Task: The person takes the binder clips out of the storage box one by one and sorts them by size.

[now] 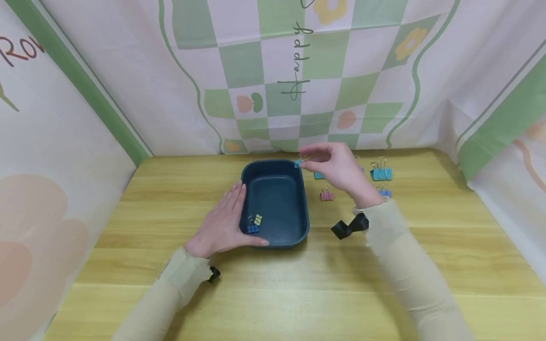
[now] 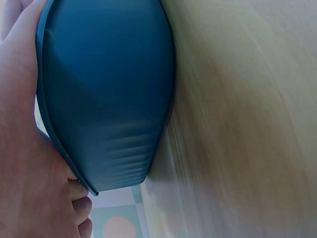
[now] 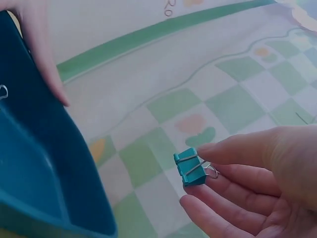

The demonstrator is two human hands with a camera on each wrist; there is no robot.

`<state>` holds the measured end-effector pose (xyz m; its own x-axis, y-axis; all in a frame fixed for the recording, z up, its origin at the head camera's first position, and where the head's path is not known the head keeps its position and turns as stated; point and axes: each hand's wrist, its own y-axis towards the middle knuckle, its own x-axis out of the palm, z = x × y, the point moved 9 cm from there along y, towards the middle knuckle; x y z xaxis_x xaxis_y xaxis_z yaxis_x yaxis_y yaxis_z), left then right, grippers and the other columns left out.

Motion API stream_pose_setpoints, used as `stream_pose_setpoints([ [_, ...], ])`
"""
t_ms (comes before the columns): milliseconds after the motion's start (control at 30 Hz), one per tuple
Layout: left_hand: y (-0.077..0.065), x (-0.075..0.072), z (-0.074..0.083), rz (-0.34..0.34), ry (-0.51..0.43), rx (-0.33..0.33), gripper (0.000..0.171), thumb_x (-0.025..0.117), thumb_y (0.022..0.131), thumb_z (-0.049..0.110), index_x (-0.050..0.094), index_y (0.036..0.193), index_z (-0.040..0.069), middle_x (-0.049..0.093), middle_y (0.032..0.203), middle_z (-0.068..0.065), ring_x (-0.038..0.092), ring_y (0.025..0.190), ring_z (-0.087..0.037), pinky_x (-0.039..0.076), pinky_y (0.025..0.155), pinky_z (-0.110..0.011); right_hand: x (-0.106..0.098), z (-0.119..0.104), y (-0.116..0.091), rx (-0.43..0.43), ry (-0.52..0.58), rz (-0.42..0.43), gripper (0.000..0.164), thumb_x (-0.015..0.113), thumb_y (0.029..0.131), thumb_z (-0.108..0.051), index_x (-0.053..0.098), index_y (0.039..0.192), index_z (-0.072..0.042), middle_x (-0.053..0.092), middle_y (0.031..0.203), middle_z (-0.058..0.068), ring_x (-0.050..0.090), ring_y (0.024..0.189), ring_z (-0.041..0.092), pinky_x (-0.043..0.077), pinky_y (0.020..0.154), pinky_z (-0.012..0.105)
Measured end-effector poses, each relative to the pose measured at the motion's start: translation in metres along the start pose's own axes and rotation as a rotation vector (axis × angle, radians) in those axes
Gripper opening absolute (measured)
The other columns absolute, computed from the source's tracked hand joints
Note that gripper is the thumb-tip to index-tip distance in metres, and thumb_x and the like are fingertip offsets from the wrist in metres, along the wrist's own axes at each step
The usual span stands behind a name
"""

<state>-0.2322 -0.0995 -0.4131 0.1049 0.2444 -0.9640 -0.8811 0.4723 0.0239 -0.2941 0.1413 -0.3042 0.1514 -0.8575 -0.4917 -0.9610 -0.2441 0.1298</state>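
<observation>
A teal binder clip [image 3: 190, 167] is pinched between the thumb and fingers of my right hand [image 1: 337, 168], beside the far right corner of the dark blue tray [image 1: 277, 203]. Its wire handles show by the fingertips in the right wrist view. My left hand [image 1: 223, 220] rests against the tray's left side, fingers straight along the rim and thumb over the near edge. In the tray's near left corner lie a blue binder clip [image 1: 253, 229] and a yellow binder clip [image 1: 258, 219].
Right of the tray, a pink binder clip [image 1: 327, 195], a large teal one [image 1: 381, 174] and a blue one [image 1: 385, 192] stand on the wooden table [image 1: 273, 293]. More teal clips are partly hidden behind my right hand. A patterned cloth [image 1: 281, 128] hangs behind the table.
</observation>
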Motion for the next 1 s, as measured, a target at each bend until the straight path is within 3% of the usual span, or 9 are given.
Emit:
stream_pose_setpoints([
  [233, 0.000, 0.000, -0.001, 0.007, 0.005, 0.001, 0.148, 0.048, 0.062, 0.101, 0.001, 0.162, 0.003, -0.002, 0.170, -0.012, -0.002, 0.154, -0.021, 0.009, 0.123, -0.037, -0.020, 0.013, -0.007, 0.060, -0.005, 0.028, 0.038, 0.079, 0.092, -0.030, 0.073, 0.127, -0.016, 0.073, 0.119, 0.003, 0.068, 0.104, 0.017, 0.053, 0.091, 0.036],
  [500, 0.000, -0.002, 0.000, 0.010, 0.000, 0.000, 0.148, 0.048, 0.062, 0.101, 0.002, 0.163, 0.003, -0.001, 0.170, -0.013, -0.001, 0.154, -0.021, 0.010, 0.123, -0.037, -0.031, 0.029, -0.016, 0.068, -0.066, 0.046, 0.036, 0.079, 0.092, -0.028, 0.074, 0.125, -0.013, 0.074, 0.115, 0.005, 0.069, 0.097, 0.017, 0.053, 0.082, 0.024],
  [1000, 0.000, 0.000, 0.000, 0.008, 0.006, 0.002, 0.148, 0.049, 0.062, 0.101, 0.001, 0.163, 0.003, -0.001, 0.170, -0.013, 0.000, 0.154, -0.022, 0.011, 0.123, -0.038, -0.030, 0.069, -0.036, 0.074, -0.136, -0.029, 0.033, 0.076, 0.095, -0.022, 0.074, 0.123, -0.006, 0.073, 0.115, 0.012, 0.070, 0.095, 0.021, 0.056, 0.076, 0.024],
])
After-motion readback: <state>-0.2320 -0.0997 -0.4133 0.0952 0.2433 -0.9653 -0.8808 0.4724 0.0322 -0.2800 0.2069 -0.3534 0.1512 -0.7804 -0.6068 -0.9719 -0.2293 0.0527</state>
